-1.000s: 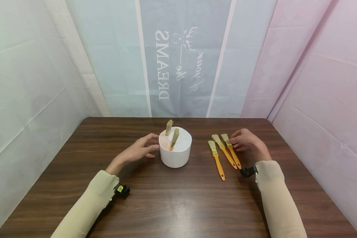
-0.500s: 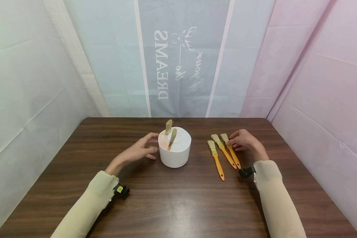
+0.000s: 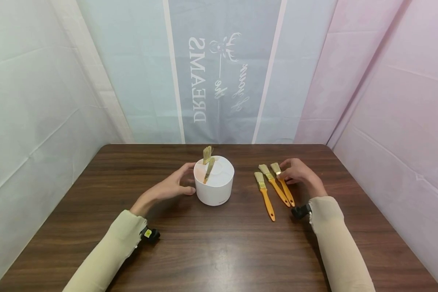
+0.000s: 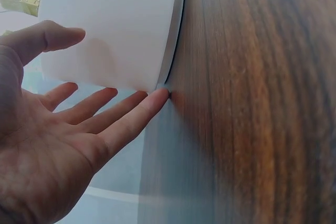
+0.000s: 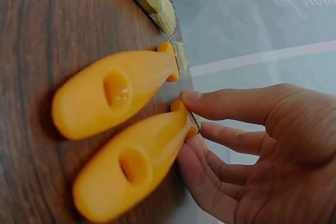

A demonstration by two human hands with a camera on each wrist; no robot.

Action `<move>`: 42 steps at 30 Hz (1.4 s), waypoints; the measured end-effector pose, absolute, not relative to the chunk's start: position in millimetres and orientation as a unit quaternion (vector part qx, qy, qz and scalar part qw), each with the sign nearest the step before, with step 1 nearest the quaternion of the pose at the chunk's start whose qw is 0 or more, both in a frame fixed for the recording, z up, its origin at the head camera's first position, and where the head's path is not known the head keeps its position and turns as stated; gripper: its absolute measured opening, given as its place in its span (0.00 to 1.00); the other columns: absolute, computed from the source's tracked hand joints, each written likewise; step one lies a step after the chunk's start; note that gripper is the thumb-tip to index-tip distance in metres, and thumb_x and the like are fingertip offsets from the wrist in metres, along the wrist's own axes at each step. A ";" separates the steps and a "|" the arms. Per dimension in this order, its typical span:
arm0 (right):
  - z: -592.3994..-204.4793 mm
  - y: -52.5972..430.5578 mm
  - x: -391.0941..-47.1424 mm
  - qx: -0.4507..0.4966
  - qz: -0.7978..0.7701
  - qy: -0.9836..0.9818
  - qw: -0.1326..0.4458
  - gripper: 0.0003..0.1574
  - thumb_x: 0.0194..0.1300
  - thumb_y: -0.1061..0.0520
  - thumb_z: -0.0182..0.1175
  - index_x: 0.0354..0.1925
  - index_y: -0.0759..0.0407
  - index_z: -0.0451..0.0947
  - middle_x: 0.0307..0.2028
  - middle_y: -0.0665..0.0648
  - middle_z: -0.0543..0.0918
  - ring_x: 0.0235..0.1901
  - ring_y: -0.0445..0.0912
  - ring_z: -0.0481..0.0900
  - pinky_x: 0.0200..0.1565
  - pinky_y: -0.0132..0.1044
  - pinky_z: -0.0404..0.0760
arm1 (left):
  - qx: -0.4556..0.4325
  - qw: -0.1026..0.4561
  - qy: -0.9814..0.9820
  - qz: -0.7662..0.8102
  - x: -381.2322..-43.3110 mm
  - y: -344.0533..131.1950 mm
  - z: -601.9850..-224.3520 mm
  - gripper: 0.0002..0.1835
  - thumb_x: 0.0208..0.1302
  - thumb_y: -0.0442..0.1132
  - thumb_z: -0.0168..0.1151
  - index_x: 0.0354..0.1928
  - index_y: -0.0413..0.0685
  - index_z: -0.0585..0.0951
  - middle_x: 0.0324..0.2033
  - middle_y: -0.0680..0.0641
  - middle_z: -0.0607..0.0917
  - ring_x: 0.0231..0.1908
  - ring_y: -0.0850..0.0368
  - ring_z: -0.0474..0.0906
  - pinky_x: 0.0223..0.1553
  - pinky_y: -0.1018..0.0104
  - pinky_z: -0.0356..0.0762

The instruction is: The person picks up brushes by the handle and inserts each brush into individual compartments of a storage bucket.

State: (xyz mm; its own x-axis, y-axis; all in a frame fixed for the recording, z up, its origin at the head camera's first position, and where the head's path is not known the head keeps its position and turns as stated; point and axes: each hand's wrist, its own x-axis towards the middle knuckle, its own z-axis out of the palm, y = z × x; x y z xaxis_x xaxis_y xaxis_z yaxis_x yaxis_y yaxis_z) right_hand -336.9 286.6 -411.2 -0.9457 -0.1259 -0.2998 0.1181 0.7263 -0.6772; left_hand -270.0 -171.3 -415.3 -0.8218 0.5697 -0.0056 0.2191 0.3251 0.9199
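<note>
In the head view, a white round container with a divided top holds two paintbrushes, bristles up; one is the leaning paintbrush. My left hand is at its left side, thumb in front and fingers behind. In the left wrist view, the extended fingers lie along the container wall. Three flat paintbrushes with orange handles lie to the right. My right hand pinches the rightmost paintbrush near its metal band. In the right wrist view, thumb and fingers flank that paintbrush's neck.
A middle paintbrush lies close beside the pinched one, handles nearly touching at the ends. Farther left lies another paintbrush. The dark wooden table ends at a printed cloth backdrop.
The right hand has closed in on the rightmost paintbrush, whose bristle end has shifted slightly. The left thumb and fingers have spread wider at the container, and its leaning brush tilts a little more.
</note>
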 end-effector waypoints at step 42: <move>-403.1 301.1 -336.2 -0.057 -0.433 0.885 0.161 0.44 0.69 0.62 0.65 0.76 0.67 0.56 0.54 0.72 0.83 0.44 0.48 0.86 0.50 0.51 0.88 | 0.230 0.119 0.852 0.456 -265.1 -160.2 -415.4 0.51 0.64 0.54 0.73 0.81 0.60 0.51 0.78 0.46 0.63 0.73 0.41 0.68 0.72 0.37 0.65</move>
State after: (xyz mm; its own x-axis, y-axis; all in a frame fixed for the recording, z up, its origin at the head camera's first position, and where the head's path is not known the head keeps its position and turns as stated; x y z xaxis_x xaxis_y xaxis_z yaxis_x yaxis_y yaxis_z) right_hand -336.2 301.1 -403.1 -0.9416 -0.2398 -0.2364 0.0394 0.6186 -0.7847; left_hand -265.1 -160.2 -415.4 -0.8662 0.4997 0.0064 0.2822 0.4786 0.8314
